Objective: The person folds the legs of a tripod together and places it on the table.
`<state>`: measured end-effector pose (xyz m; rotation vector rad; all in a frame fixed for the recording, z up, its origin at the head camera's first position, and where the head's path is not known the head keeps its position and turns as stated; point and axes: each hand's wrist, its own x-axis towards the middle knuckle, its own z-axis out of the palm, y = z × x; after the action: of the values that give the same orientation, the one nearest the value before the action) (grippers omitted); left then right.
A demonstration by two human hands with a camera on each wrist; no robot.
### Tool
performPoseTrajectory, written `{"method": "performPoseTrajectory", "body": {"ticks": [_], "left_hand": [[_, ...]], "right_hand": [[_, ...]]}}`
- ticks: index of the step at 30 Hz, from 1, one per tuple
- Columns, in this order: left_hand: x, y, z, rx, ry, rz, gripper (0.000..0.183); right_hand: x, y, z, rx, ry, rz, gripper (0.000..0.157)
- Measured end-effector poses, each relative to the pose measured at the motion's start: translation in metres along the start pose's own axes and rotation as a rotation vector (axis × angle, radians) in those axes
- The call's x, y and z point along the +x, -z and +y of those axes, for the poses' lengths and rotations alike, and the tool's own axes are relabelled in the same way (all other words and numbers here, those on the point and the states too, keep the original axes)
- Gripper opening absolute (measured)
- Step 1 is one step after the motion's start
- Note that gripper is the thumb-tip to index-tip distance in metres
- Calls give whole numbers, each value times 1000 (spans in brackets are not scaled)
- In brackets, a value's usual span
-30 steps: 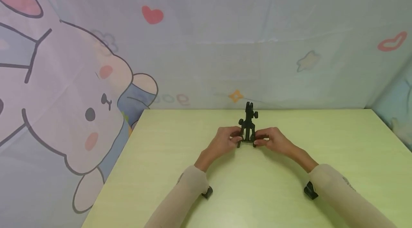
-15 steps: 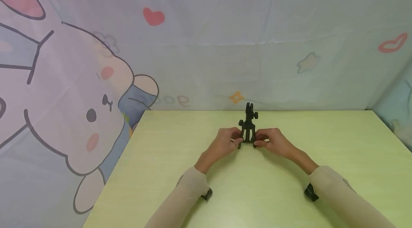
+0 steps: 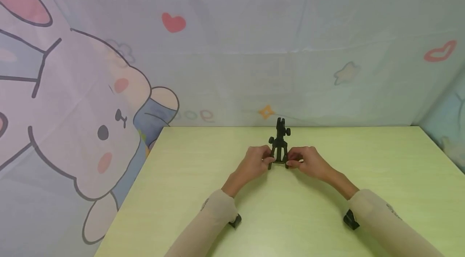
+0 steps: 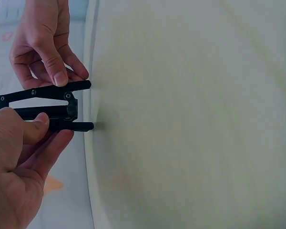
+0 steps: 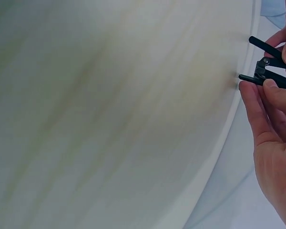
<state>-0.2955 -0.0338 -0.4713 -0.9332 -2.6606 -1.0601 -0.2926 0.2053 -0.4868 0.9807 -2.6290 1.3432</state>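
Note:
A small black tripod (image 3: 279, 143) stands upright near the far edge of the table, with a knob on each side of its column. On its left, my left hand (image 3: 254, 161) pinches one leg between thumb and fingers; my right hand (image 3: 309, 163) pinches a leg on the opposite side. The left wrist view shows two leg ends (image 4: 83, 126) of the tripod pointing to the table, the thumb lying along the near one. In the right wrist view the tripod's leg (image 5: 262, 46) farther from the right hand slants outward, and its upper part is cut off.
The pale yellow-green table (image 3: 203, 148) ends at a patterned fabric backdrop (image 3: 254, 27) just behind the tripod. More fabric with a cartoon rabbit (image 3: 109, 136) hangs on the left. Black devices (image 3: 350, 220) sit under both beige sleeves (image 3: 378, 208).
Everything in the head view sits slightly lower, as if the head has tipped up a little. Both hands keep their grip on the tripod's legs, with no clear movement of it.

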Motion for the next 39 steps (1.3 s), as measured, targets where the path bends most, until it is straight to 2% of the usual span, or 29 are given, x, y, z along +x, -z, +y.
{"method": "performPoseTrajectory", "body": {"ticks": [5,13,16,25,31,39], "left_hand": [[-1,-2,-2,-53,25,22,6],[2,1,-1,26,-11,-33,8],[3,2,0,38,-9,-50,13],[5,4,2,23,-25,-67,40],[6,6,3,9,-18,-84,42],[7,5,2,19,-28,-70,43]], "right_hand": [[0,0,1,21,-9,-11,4],[0,-5,0,76,10,-18,10],[0,-6,-2,63,21,-9,14],[1,-5,-5,26,64,27,14],[2,-6,-4,2,74,31,15],[3,-6,-3,-45,109,60,16]]}}
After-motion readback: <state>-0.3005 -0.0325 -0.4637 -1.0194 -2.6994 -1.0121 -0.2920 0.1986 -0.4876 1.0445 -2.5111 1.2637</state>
